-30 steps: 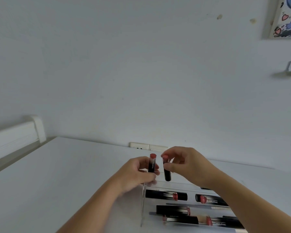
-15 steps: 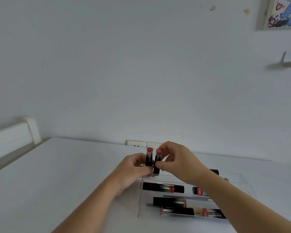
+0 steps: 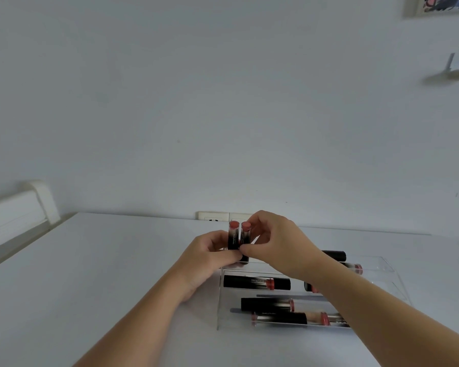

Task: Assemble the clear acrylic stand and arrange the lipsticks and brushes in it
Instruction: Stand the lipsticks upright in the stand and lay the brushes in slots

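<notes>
On the white worktop [image 3: 90, 274] sits a clear acrylic stand [image 3: 392, 284] with steps like little stairs. At its back left corner, two hands meet, and each one holds a lipstick standing up. The left hand [image 3: 210, 250] has its fingers curled round the left lipstick [image 3: 233, 235], low on its black tube. The right hand [image 3: 278, 242] pinches the right lipstick [image 3: 245, 234] between finger and thumb. Both lipsticks have pink-red tops and stand side by side, just touching or very close. The thumbs of the two hands almost touch in front of the tubes. More lipsticks lie flat on the steps of the stand. One long black one [image 3: 257, 283] lies on a middle step, another [image 3: 266, 304] lies on the step below, and one more [image 3: 281, 318] lies on the lowest step at the front. A black tube [image 3: 334, 255] lies at the back, past the right wrist, with another [image 3: 354, 268] just in front of it. Behind the hands, a white wall socket [image 3: 214, 216] sits low on the wall. A picture [image 3: 440, 5] hangs in the top right corner.
</notes>
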### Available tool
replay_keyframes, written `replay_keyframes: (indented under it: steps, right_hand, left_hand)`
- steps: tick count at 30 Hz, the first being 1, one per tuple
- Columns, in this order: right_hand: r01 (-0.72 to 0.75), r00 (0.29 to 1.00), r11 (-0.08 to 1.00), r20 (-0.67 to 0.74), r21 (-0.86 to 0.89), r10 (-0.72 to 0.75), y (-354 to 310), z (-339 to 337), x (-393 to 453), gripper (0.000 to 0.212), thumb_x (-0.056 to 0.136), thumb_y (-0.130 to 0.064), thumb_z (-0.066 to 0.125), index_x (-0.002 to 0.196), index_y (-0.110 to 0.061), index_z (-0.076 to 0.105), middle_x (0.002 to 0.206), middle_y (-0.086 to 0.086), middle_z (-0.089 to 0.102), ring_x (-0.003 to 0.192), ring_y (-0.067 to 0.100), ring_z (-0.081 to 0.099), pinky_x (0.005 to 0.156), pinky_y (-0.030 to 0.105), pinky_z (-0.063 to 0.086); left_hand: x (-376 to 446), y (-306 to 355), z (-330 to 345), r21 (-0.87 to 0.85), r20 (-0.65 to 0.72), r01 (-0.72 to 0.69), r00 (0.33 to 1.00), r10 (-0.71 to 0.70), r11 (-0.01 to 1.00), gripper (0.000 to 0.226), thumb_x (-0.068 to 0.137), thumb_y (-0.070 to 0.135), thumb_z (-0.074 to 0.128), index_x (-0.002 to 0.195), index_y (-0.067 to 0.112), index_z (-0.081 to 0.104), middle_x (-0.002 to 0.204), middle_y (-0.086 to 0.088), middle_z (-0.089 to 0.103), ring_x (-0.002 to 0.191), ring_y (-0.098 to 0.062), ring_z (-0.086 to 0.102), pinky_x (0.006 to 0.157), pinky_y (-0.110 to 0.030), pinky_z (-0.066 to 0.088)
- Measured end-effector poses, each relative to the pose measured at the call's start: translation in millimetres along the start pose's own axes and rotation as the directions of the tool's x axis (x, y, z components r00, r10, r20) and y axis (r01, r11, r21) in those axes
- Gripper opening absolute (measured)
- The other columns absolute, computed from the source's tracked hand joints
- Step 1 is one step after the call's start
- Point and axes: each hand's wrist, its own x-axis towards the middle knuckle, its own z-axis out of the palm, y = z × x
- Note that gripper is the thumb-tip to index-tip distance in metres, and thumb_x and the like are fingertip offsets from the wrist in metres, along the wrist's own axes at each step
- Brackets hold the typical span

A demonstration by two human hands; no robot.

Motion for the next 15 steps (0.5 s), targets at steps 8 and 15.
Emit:
replay_keyframes:
  steps: [8, 15]
  right_hand:
    - [0.000, 0.999, 1.000, 0.039, 0.031, -0.002, -0.6, -3.4, 2.0, 0.027, 0.080, -0.018, 0.074, 0.091, -0.039, 0.062, 0.082, -0.015, 0.071, 0.065, -0.001, 0.064, 0.061, 0.008, 0.044]
    - [0.003, 0.999, 0.999, 0.046, 0.037, -0.005, 2.6, -2.0, 4.2, 0.029, 0.080, -0.018, 0.073, 0.093, -0.041, 0.061, 0.086, -0.013, 0.071, 0.065, -0.001, 0.063, 0.061, 0.007, 0.041]
  left_hand:
    - [-2.6, 6.2, -4.3, 0.019, -0.026, -0.018, 1.000, 0.018, 1.000, 0.039, 0.070, 0.020, 0.079, 0.101, 0.002, 0.062, 0.098, -0.012, 0.078, 0.091, -0.034, 0.077, 0.076, -0.025, 0.058]
    - [-1.2, 3.8, -4.4, 0.108, -0.037, -0.027, 0.999, 0.031, 0.994, 0.028, 0.067, 0.023, 0.077, 0.094, 0.017, 0.071, 0.100, -0.005, 0.078, 0.096, -0.024, 0.076, 0.091, -0.032, 0.056]
